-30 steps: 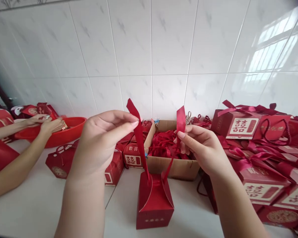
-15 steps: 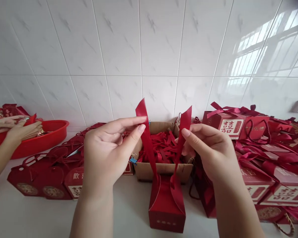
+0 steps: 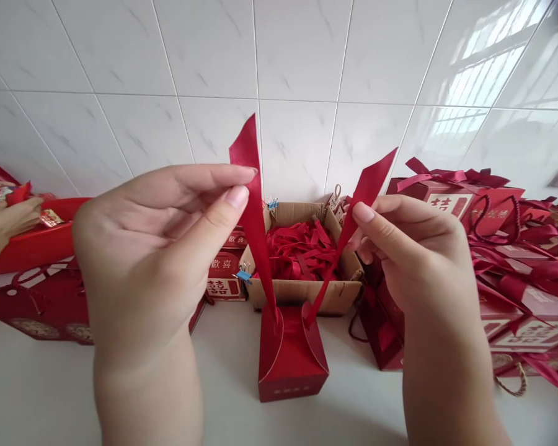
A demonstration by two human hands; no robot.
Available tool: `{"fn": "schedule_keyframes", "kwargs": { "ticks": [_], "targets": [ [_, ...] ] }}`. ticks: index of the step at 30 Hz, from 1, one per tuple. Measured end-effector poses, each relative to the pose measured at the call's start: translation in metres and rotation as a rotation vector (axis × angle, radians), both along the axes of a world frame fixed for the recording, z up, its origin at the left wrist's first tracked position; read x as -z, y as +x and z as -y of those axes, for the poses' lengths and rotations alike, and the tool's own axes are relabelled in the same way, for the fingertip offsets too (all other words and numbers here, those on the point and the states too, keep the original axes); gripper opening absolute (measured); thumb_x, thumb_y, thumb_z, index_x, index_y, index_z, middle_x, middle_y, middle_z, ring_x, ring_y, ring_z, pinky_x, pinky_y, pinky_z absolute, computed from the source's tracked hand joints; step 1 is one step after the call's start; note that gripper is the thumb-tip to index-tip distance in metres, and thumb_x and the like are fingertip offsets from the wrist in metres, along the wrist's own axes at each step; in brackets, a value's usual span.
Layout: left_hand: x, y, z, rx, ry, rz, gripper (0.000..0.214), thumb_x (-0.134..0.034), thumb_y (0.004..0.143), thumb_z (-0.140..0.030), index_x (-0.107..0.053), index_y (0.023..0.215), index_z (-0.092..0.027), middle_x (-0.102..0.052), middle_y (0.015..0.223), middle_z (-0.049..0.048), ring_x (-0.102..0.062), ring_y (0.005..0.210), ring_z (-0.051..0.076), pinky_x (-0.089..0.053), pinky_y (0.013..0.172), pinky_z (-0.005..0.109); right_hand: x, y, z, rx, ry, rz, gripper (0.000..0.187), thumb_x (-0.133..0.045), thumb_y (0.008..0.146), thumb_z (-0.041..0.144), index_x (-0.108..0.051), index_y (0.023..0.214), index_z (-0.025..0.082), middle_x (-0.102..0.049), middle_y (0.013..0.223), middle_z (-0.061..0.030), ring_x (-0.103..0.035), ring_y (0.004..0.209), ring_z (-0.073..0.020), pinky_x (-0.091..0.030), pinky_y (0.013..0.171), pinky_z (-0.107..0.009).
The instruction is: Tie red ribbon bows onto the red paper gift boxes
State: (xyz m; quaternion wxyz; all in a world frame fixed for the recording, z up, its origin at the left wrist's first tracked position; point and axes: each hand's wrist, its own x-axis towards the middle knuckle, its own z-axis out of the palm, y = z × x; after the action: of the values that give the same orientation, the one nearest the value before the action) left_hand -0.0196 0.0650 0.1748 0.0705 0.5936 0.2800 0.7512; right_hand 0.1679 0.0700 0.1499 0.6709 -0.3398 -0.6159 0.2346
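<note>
A small red gift box (image 3: 292, 362) stands on the white counter (image 3: 41, 396) in front of me. A red ribbon (image 3: 255, 223) runs through its top flaps and both ends rise from it. My left hand (image 3: 158, 254) pinches the left end between thumb and forefinger. My right hand (image 3: 418, 254) pinches the right end of the ribbon (image 3: 353, 214), which leans out to the right. Both ends are pulled up taut above the box.
Behind the box is an open cardboard box (image 3: 302, 294) full of red ribbons. Tied red gift boxes (image 3: 516, 248) are heaped on the right, flat red bags (image 3: 32, 306) lie on the left. Another person's hand (image 3: 4, 220) works at a red basin (image 3: 32, 241) at far left.
My hands have come closer to the camera and moved a little apart, with the ribbon ends spreading outward. The view has tilted down and the gift box sits more to the left.
</note>
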Motion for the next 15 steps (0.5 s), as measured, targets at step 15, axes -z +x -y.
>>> {"fn": "schedule_keyframes", "kwargs": {
  "ticks": [15],
  "targets": [
    [-0.0011,0.0011,0.0009,0.004,-0.018,-0.031,0.021,-0.073,0.073,-0.004,-0.076,0.085,-0.020,-0.076,0.079,-0.0045,-0.069,0.075,0.010,-0.058,0.072,0.022,-0.0004,0.0013,0.0017,-0.049,-0.005,-0.054,0.013,-0.072,0.079,0.034,-0.065,0.074,0.024,-0.061,0.067,0.0019,-0.057,0.053,-0.0103,-0.048,0.049,-0.024]
  ]
}}
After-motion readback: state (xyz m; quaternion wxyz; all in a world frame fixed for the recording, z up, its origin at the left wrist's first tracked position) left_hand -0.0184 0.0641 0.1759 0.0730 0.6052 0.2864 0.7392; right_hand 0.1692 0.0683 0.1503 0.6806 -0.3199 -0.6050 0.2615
